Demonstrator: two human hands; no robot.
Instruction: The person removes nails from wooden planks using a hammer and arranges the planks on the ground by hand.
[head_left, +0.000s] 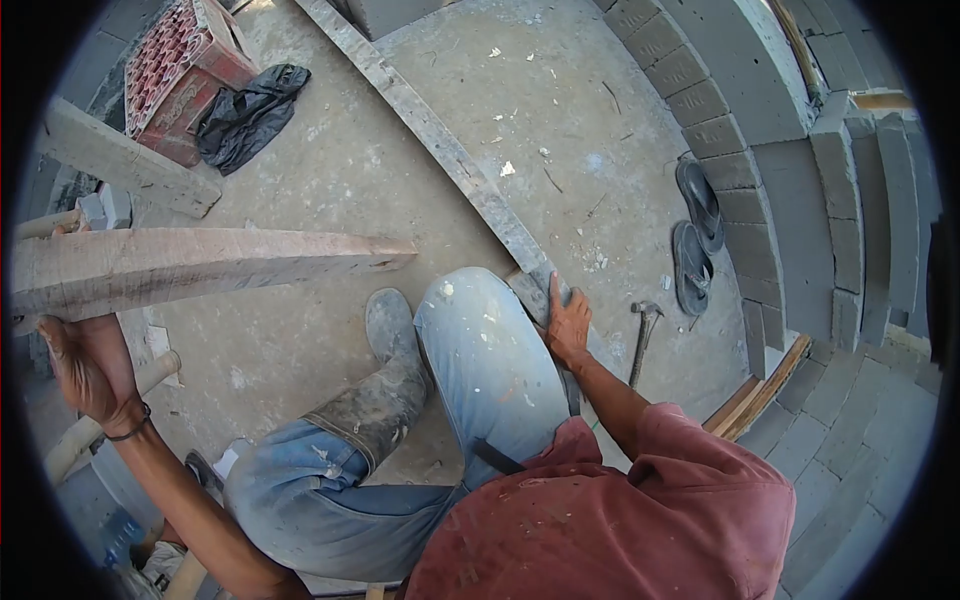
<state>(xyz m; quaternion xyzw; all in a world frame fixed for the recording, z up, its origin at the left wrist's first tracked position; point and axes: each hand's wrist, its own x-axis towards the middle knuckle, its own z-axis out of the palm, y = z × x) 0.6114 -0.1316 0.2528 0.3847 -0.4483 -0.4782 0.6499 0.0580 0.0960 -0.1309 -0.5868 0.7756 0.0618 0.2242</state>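
My left hand (88,368) is at a thick wooden post (210,262), its thumb and palm against the near side; fingertips seem to curl over the far side. The post's narrow-looking end reaches the floor near my boot (395,330). My right hand (569,325) grips a long, cement-stained wooden plank (440,150) near its close end, beside my bent knee (490,320). Part of that grip is hidden under the hand. A small grey piece (528,292) shows under the plank there. A claw hammer (643,340) lies on the floor right of my right hand.
A red crate (180,110) and a black plastic bag (250,118) stand at upper left, near another wooden post (130,155). Black flip-flops (692,265) lie by a curved-looking grey block wall (745,208) on the right. Wood scraps litter the concrete floor (590,100).
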